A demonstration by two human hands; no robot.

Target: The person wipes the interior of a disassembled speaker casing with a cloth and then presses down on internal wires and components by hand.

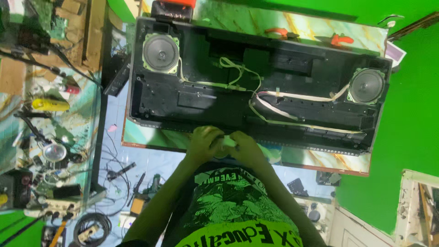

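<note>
Both hands meet at the near edge of the long black plastic casing (pixel 256 82), which lies opened up on a marbled green tabletop (pixel 320 158). The left hand (pixel 203 144) and the right hand (pixel 244 148) have their fingers curled and pressed together around a small pale object (pixel 227 142), pinched between them just at the casing's near rim; what that object is cannot be told from here, as the fingers hide most of it.

Inside the casing sit a round grey speaker at the far left (pixel 160 53) and a matching round grey speaker at the right (pixel 366 86), joined by loose cream-coloured flat cables (pixel 292 97) that run across the middle.

To work well here, the hands would best stay braced against the near rim, turning the small piece with fingertips only, and keep clear of the slack cables just beyond. A cluttered workbench with tools and wires (pixel 45 137) stands to the left.
</note>
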